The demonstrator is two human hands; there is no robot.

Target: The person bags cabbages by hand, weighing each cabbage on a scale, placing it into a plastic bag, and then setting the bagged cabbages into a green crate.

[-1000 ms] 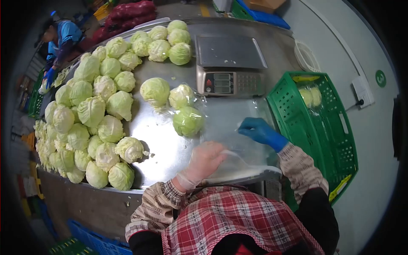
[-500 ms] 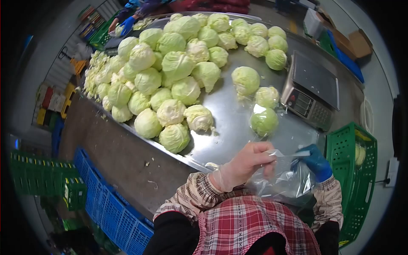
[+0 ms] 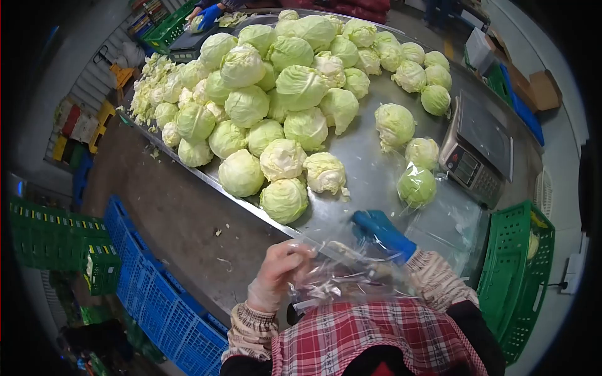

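Observation:
My left hand [image 3: 279, 271], in a thin clear glove, is closed on one side of a clear plastic bag [image 3: 338, 279] in front of my checked apron. Opposite it, my right hand [image 3: 382, 235], in a blue glove, grips the bag's upper edge close over the table's front edge. The bag is spread between both hands, and nothing bulky shows inside. Beyond my right hand lies a cabbage in clear film [image 3: 416, 186], touching another wrapped cabbage [image 3: 422, 153]. A bare cabbage [image 3: 394, 126] sits just behind them.
A large heap of cabbages [image 3: 295, 88] covers the metal table's [image 3: 370, 182] left and middle. A scale [image 3: 480, 147] stands at right, above a green crate [image 3: 517, 276]. Blue crates [image 3: 157, 301] line the floor at left. Another person's blue-gloved hand [image 3: 208, 17] is at the far end.
Both hands have moved left with the bag, and the right hand has also moved forward toward the table. The bag is spread wider between them. The whole view has shifted slightly.

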